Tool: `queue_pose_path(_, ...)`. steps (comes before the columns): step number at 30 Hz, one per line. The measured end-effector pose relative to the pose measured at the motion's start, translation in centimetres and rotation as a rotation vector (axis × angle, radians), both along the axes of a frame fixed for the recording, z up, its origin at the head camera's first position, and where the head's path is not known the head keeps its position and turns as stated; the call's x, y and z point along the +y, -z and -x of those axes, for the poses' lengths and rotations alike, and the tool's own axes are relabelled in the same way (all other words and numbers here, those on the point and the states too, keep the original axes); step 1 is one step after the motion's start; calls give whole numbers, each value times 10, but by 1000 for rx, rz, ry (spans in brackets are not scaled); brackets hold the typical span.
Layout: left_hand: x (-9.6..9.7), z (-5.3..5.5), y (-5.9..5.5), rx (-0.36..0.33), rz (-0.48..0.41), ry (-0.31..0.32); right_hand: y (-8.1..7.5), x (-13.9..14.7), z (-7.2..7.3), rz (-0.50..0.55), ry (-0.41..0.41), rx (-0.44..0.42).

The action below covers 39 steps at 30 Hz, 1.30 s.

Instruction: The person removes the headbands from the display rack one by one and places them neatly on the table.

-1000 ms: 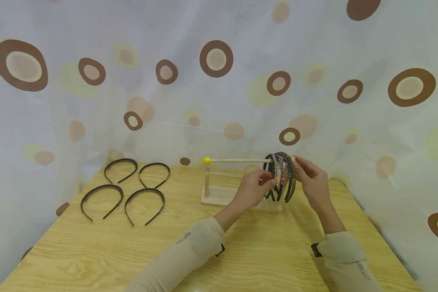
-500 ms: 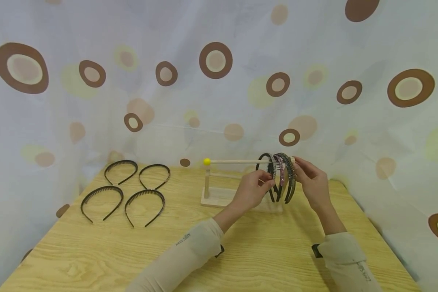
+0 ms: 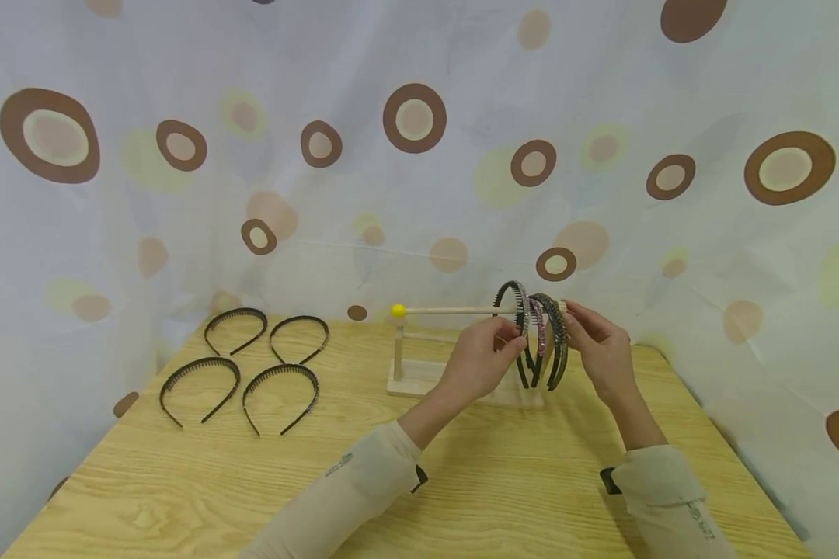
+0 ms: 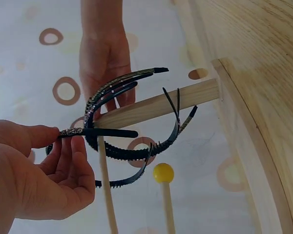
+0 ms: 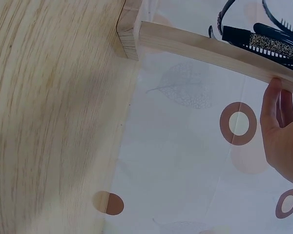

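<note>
My left hand [image 3: 478, 361] pinches a silver-glitter headband [image 3: 527, 318] between thumb and fingers, near the right part of the wooden rack's rod [image 3: 454, 311]. Its black, toothed band arches above the rod. Close by on the right hang a pink-glitter headband [image 3: 540, 334] and dark glittery headbands [image 3: 558, 341], overlapping so that some are partly hidden. My right hand [image 3: 604, 349] holds the top of the rack's right post [image 5: 200, 48]; the left wrist view shows that hand behind the post [image 4: 161, 102].
Several black headbands [image 3: 280, 369] lie apart on the left of the wooden table [image 3: 182, 489]. The rack's flat base [image 3: 411, 376] stands near the back edge. A yellow ball [image 3: 398, 310] caps the upper rod's left end. A patterned curtain [image 3: 363, 194] hangs behind.
The silver headband in my left hand has shifted slightly left and upward, apart from the bunch at its top. My right hand has stayed at the post.
</note>
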State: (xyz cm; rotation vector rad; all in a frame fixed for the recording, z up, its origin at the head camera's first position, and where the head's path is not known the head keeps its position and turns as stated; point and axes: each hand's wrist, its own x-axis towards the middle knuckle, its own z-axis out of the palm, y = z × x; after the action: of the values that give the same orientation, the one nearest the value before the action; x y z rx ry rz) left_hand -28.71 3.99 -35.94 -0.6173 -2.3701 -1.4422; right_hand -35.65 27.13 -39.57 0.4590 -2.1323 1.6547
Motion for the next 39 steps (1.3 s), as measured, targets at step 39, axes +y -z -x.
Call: queue_pose_path(39, -87, 15, -47, 14, -284, -115, 0, -1, 1, 23, -17, 10)
